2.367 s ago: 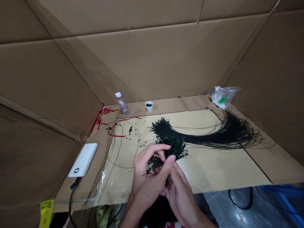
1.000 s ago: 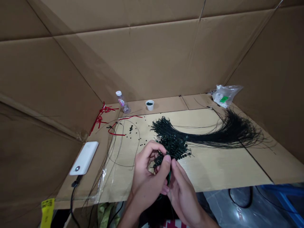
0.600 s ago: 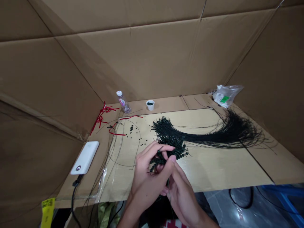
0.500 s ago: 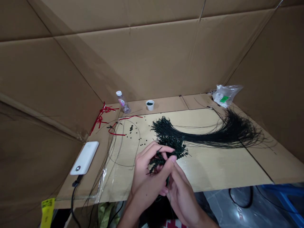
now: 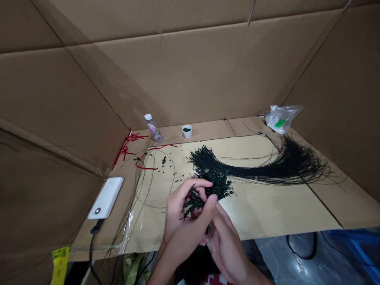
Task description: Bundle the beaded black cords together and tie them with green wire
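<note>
Both hands meet over the front edge of the table. Curled fingers of my left hand (image 5: 178,215) wrap a small bunch of dark green beaded wires (image 5: 192,202), whose beaded tips stick out between thumb and fingers. Close against it, my right hand (image 5: 224,239) is closed at the fingertips on thin wire below the bunch; its exact grip is partly hidden. Just beyond the fingers lies a heap of similar dark beaded sprigs (image 5: 219,184). Behind that, a long bundle of dark wires (image 5: 252,171) with beaded ends at left stretches to the right.
Loose dark beads (image 5: 164,160) and red ribbon (image 5: 145,168) are scattered on the left. At the back stand a plastic bottle (image 5: 153,128), a white cup (image 5: 187,132) of beads and a clear bag (image 5: 282,118). A white power bank (image 5: 106,198) lies left. Cardboard walls (image 5: 190,71) enclose the table.
The fingers of my left hand and the bunch have shifted slightly to the left. My right hand stays nearly in place, and the table things have not moved.
</note>
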A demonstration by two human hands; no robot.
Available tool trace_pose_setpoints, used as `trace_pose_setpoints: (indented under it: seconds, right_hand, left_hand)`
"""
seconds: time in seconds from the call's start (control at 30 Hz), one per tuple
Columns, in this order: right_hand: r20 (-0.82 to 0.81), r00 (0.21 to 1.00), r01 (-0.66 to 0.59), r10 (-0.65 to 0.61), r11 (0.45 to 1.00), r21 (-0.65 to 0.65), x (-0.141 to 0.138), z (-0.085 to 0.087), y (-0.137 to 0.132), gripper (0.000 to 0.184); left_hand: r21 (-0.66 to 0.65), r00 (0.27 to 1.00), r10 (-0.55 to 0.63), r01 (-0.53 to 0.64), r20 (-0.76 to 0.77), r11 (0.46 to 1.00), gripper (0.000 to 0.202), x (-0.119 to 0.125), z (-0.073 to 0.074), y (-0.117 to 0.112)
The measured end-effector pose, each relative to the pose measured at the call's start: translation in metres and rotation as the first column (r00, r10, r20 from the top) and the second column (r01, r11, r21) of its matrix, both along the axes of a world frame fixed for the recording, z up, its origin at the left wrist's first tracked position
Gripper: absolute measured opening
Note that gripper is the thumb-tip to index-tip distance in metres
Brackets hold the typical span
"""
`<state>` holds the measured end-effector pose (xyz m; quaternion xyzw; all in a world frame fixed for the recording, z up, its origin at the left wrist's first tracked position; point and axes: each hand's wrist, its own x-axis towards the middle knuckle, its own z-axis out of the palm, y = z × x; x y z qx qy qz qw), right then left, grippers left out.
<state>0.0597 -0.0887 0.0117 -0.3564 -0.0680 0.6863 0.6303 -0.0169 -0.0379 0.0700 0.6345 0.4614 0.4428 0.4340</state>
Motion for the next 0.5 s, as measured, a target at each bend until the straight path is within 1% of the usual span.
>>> trace_pose_setpoints:
  seconds: [0.07,0.13,0.27,0.4,0.5]
  right_hand:
    - [0.009,1.0,-0.016,0.016,1.0,0.014,0.001,0.004,0.001,0.054]
    - [0.01,1.0,-0.023,0.023,0.999,0.025,0.001,0.008,0.002,0.054]
    - [0.005,1.0,-0.007,0.007,1.0,0.02,0.002,0.009,0.001,0.053]
    - [0.006,1.0,0.004,-0.004,1.0,-0.008,0.004,0.007,-0.001,0.05]
    - [0.003,1.0,-0.015,0.015,0.999,-0.04,0.004,0.011,-0.004,0.048]
  left_hand:
    - [0.042,0.999,-0.002,0.003,-0.039,0.999,0.009,0.0,0.001,0.002]
    - [0.059,0.999,0.005,-0.003,-0.04,0.998,0.005,-0.001,0.001,0.002]
    - [0.029,0.999,0.039,-0.04,0.017,0.999,0.007,-0.001,-0.001,-0.001]
    - [0.064,0.996,0.054,-0.058,0.065,0.996,0.014,-0.001,-0.004,-0.006]
    - [0.017,0.992,0.07,-0.073,0.108,0.997,0.015,0.0,-0.004,-0.008]
